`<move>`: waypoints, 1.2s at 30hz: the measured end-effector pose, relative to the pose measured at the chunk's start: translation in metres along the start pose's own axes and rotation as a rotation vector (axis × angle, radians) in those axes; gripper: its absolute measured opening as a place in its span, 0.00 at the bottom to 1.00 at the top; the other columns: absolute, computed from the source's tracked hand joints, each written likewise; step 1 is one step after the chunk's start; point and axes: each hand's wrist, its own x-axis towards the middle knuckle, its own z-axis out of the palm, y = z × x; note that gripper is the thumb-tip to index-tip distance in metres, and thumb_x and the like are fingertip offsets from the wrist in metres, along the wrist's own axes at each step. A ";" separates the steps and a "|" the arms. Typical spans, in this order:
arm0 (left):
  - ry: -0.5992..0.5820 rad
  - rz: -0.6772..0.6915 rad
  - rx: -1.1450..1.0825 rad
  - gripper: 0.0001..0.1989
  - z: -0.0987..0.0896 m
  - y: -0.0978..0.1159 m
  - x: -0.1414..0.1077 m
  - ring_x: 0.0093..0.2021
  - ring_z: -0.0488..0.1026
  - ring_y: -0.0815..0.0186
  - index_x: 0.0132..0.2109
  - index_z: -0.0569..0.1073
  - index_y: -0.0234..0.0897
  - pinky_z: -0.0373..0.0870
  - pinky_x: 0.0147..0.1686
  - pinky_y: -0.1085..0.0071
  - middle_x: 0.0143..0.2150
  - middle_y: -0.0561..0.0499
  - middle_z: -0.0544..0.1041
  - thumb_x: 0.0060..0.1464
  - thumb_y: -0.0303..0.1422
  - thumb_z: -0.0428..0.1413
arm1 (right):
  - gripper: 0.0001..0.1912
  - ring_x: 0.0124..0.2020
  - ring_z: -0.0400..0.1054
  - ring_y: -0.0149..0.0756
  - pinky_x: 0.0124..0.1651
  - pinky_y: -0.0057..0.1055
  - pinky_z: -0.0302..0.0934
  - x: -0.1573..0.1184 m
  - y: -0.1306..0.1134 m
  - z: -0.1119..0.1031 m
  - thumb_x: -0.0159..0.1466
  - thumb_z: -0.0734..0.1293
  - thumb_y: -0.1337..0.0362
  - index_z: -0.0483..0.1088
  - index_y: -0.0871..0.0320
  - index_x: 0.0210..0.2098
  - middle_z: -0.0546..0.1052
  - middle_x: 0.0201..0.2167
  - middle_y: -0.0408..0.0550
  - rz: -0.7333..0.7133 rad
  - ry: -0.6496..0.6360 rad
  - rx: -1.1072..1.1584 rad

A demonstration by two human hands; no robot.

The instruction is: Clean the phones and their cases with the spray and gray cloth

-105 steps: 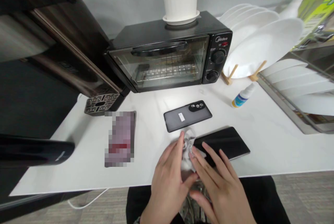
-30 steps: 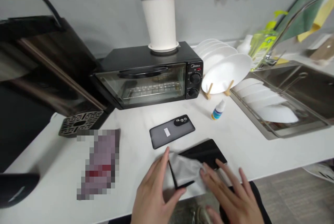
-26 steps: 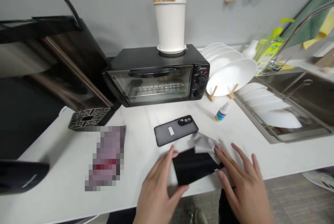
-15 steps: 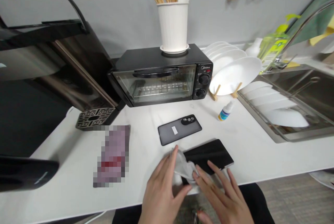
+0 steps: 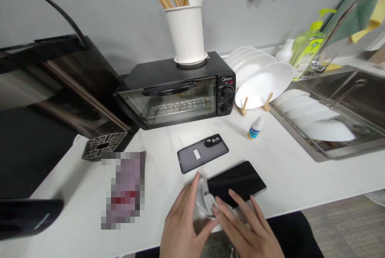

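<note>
A black phone (image 5: 237, 181) lies face up at the counter's front edge. A crumpled grey cloth (image 5: 205, 201) sits over its left end, between the two hands. My left hand (image 5: 185, 218) is left of the cloth, its fingers against the cloth's side and its thumb reaching under it. My right hand (image 5: 243, 224) has its fingertips on the cloth and near the phone's lower edge, the fingers somewhat apart. Behind the phone lies a dark phone case (image 5: 203, 153) with a white label. A small spray bottle (image 5: 254, 128) stands to the right of the case.
A black toaster oven (image 5: 180, 103) carries a white cup (image 5: 187, 33) of chopsticks. White plates (image 5: 261, 83) stand in a rack beside a sink (image 5: 355, 101) with bowls. At left are a black machine (image 5: 99, 89) and a blurred purple item (image 5: 125, 185).
The view has shifted a little. The cloth is more bunched at the phone's left end, leaving more of the screen uncovered, and my right hand has shifted slightly left.
</note>
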 end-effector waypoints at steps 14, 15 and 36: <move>0.008 0.013 -0.038 0.49 -0.001 0.000 0.002 0.66 0.72 0.51 0.78 0.44 0.51 0.75 0.61 0.53 0.71 0.42 0.69 0.59 0.27 0.62 | 0.30 0.74 0.52 0.52 0.73 0.47 0.47 0.022 -0.012 0.005 0.72 0.63 0.45 0.72 0.59 0.63 0.68 0.70 0.45 0.040 0.043 0.031; 0.001 0.002 -0.043 0.50 -0.002 0.000 0.002 0.66 0.72 0.51 0.78 0.44 0.52 0.75 0.62 0.53 0.71 0.43 0.69 0.59 0.26 0.62 | 0.29 0.74 0.52 0.51 0.74 0.46 0.46 0.016 -0.010 0.002 0.72 0.63 0.45 0.73 0.58 0.62 0.70 0.69 0.42 0.011 0.058 0.034; 0.004 -0.055 -0.078 0.53 -0.001 0.003 0.004 0.64 0.74 0.53 0.77 0.46 0.55 0.74 0.63 0.54 0.66 0.49 0.75 0.54 0.28 0.67 | 0.30 0.75 0.51 0.54 0.74 0.57 0.45 -0.023 0.026 -0.018 0.73 0.62 0.53 0.61 0.51 0.72 0.66 0.71 0.40 0.285 -0.098 0.010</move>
